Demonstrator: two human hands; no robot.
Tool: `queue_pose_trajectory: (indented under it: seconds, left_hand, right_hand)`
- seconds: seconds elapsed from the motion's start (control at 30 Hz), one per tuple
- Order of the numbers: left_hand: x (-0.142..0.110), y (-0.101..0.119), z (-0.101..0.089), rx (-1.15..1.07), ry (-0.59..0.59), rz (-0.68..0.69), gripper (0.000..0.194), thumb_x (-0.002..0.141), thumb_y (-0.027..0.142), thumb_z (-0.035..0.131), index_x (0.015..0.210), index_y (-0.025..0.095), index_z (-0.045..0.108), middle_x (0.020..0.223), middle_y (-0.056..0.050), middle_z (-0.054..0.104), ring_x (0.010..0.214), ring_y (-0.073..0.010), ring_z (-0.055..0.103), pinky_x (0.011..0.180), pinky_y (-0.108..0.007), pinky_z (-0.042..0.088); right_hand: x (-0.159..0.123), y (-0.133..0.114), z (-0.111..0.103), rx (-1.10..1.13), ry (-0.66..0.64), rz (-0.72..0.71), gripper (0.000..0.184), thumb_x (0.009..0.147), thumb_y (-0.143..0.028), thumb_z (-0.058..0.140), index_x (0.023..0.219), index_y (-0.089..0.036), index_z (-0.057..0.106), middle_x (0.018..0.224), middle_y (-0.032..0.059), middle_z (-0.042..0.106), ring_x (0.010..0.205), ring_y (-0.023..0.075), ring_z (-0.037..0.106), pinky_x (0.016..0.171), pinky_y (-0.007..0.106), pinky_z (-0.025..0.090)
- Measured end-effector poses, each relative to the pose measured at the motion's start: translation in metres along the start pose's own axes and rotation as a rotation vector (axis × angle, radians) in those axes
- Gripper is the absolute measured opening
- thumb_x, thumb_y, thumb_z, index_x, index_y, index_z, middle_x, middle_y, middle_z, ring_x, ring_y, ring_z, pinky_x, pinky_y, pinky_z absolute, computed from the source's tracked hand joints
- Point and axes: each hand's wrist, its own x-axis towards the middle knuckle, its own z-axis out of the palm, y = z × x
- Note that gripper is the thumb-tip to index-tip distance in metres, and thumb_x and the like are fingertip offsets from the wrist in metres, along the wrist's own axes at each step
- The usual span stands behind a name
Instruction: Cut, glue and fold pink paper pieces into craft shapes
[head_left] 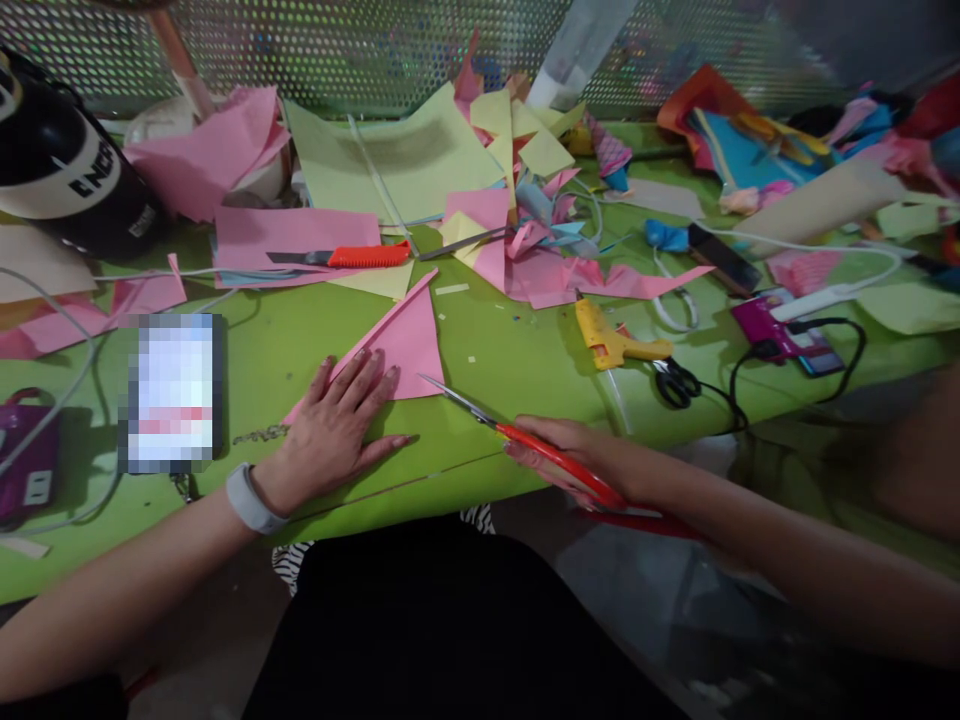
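My left hand (337, 415) lies flat with fingers spread on a pink sheet of paper (414, 350), pressing it to the green table (510, 370). The paper looks roughly triangular, with a narrow folded strip along its upper left edge. In my right hand (562, 445) is a pair of scissors (551, 455) with red handles. The blade tips point left and lie over the paper's lower right corner, and the blades look nearly closed. Whether they touch the paper I cannot tell.
A red utility knife (367, 256) lies behind the paper, near heaped paper scraps (525, 225). To the right are a yellow glue gun (615, 338), black-handled scissors (677, 384) and a purple power bank (772, 325) with cables. A phone (176, 400) and black bottle (75, 170) stand left.
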Motion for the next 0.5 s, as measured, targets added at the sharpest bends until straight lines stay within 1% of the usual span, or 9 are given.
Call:
queue_pose_trajectory:
  seconds: [0.1, 0.2, 0.3, 0.37, 0.5]
  left_hand:
    - [0.0, 0.0, 0.001, -0.008, 0.014, 0.004, 0.079, 0.098, 0.064, 0.04, 0.159, 0.02, 0.016, 0.163, -0.013, 0.031, 0.153, -0.0311, 0.021, 0.125, -0.054, 0.015]
    - [-0.001, -0.001, 0.002, -0.022, 0.033, 0.016, 0.08, 0.098, 0.062, 0.04, 0.16, 0.021, 0.012, 0.163, -0.013, 0.032, 0.153, -0.0315, 0.022, 0.125, -0.055, 0.016]
    - [-0.001, -0.001, 0.002, -0.031, 0.038, 0.019, 0.08, 0.098, 0.062, 0.039, 0.16, 0.021, 0.011, 0.163, -0.013, 0.031, 0.153, -0.0315, 0.022, 0.124, -0.055, 0.017]
    - [-0.002, -0.001, 0.002, -0.03, 0.033, 0.013, 0.079, 0.098, 0.062, 0.039, 0.16, 0.021, 0.012, 0.164, -0.013, 0.03, 0.153, -0.0311, 0.021, 0.125, -0.055, 0.016]
    - [-0.002, 0.0, 0.002, -0.016, 0.031, 0.014, 0.078, 0.098, 0.063, 0.038, 0.158, 0.019, 0.016, 0.163, -0.014, 0.031, 0.153, -0.0308, 0.021, 0.125, -0.054, 0.014]
  right_hand:
    - [0.0, 0.0, 0.001, 0.059, -0.029, 0.011, 0.048, 0.081, -0.068, 0.06, 0.09, -0.022, 0.05, 0.053, -0.0089, 0.038, 0.04, 0.0078, 0.037, 0.037, 0.02, 0.031]
    - [0.0, 0.001, 0.0, 0.028, -0.023, 0.045, 0.049, 0.085, -0.07, 0.054, 0.09, -0.022, 0.049, 0.052, -0.0094, 0.037, 0.037, 0.0073, 0.037, 0.036, 0.02, 0.031]
    - [0.004, 0.005, -0.001, -0.014, -0.029, -0.02, 0.05, 0.088, -0.071, 0.051, 0.091, -0.021, 0.049, 0.058, -0.0078, 0.042, 0.038, 0.0063, 0.041, 0.037, 0.02, 0.035]
    - [0.01, 0.009, -0.003, -0.005, -0.05, -0.068, 0.05, 0.088, -0.071, 0.05, 0.091, -0.022, 0.048, 0.059, -0.008, 0.043, 0.037, 0.0057, 0.041, 0.036, 0.02, 0.038]
    - [0.02, 0.014, -0.004, 0.024, -0.07, -0.06, 0.048, 0.09, -0.07, 0.049, 0.094, -0.022, 0.048, 0.059, -0.0091, 0.042, 0.037, 0.0053, 0.042, 0.037, 0.019, 0.041]
